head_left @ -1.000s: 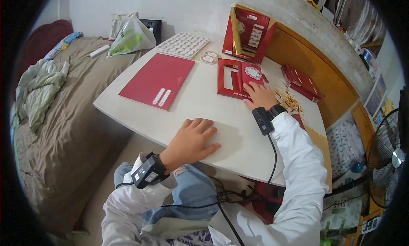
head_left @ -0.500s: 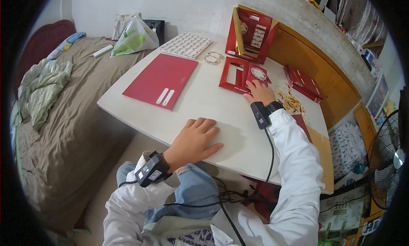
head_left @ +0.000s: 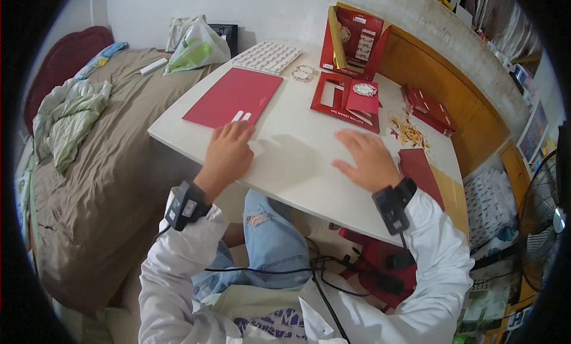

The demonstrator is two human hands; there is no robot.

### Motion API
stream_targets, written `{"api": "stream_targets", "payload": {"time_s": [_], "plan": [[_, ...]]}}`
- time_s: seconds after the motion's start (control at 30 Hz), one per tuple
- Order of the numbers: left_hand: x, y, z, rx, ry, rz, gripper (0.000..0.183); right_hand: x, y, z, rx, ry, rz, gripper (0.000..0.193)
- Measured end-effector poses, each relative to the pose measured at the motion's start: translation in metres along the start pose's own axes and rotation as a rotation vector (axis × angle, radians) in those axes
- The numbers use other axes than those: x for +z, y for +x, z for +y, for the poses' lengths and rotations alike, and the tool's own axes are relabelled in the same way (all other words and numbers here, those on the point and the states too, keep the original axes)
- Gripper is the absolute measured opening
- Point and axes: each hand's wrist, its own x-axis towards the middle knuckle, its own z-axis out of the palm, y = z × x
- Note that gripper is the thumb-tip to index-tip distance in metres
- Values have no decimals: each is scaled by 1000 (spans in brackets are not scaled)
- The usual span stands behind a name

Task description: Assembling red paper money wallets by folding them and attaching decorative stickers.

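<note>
Tabletop (head_left: 285,112), white and smooth, stands between a bed (head_left: 107,183) with a rumpled brown cover on the left and a black fan (head_left: 542,219) at the right. A plastic bag (head_left: 199,49) in white and green sits on the bed's far end, near the pale wall, and a wooden panel (head_left: 425,61) borders the table's right side. At the far end an upright red box (head_left: 379,61) gapes open; scattered gold and red scraps (head_left: 407,131) lie at the right.

I see a large red folder (head_left: 241,94), flat and plain, with two white rounded strips by its near edge. Further right lies a red window sleeve (head_left: 324,108) with pale lettering along its near side, and a small red envelope (head_left: 357,103) bearing a white oval ornament (head_left: 364,90) rests across its right part.

The left hand (head_left: 229,152) is palm down and empty, fingers extended over the folder's near edge; whether they touch it I cannot tell. The right hand (head_left: 369,159) is spread, thumb apart, holding nothing. Window sleeve and envelope lie just beyond its fingers on the far side, clear of them.
</note>
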Motion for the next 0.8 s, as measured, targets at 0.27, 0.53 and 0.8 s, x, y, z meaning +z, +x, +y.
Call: {"api": "stream_targets", "payload": {"time_s": [0.27,0.53,0.8], "plan": [[11,-2,-22,31,109,-3,38,32,-48,-37,6,236,-12,40],[7,7,-25,-4,96,-149,29,41,-51,-28,91,485,33,31],[3,13,-29,39,210,-201,31,40,-46,-19,250,857,20,31]]}}
